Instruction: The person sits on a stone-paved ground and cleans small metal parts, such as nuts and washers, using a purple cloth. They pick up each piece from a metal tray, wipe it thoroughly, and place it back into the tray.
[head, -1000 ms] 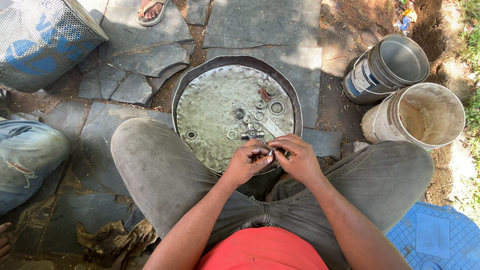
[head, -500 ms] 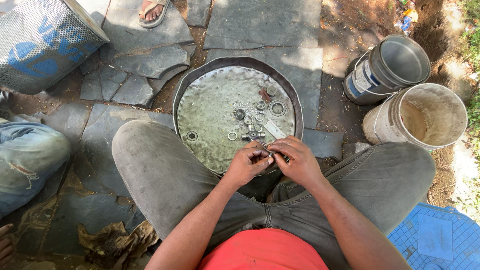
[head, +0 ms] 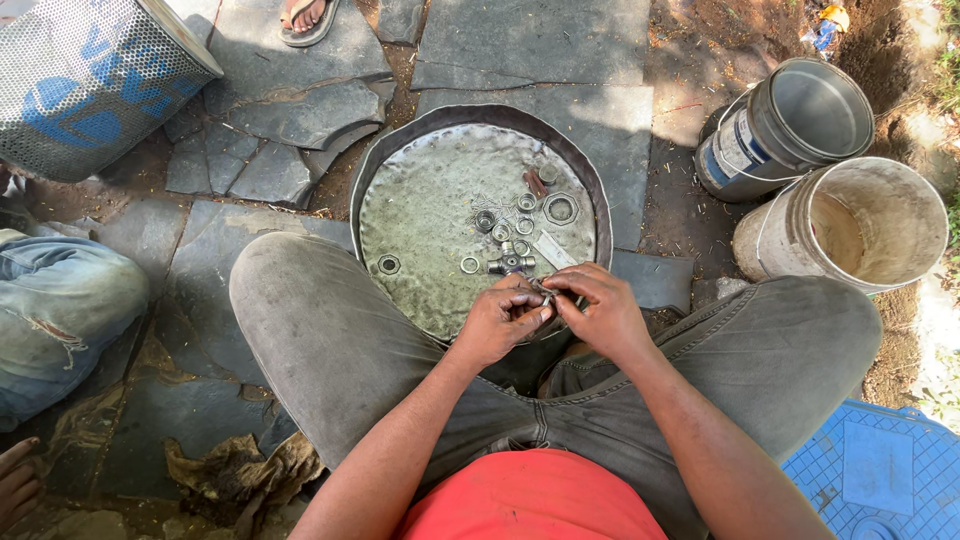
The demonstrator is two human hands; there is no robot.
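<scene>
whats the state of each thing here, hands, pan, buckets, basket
left hand: pinched on a small metal part
right hand: pinched on the same part
round metal pan: upright, holds shallow liquid, rings and a cross-shaped piece
grey bucket: tilted, looks empty
white bucket: tilted, stained, looks empty
mesh basket: on its side

A round pan (head: 420,250) is being kept between the knees; two buckets (head: 840,220) are standing right, a mesh basket (head: 90,90) left.

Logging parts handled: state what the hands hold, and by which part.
Both hands, left and right, pinch a small metal part between their fingertips above the pan; the exact grip place cannot be told.
</scene>
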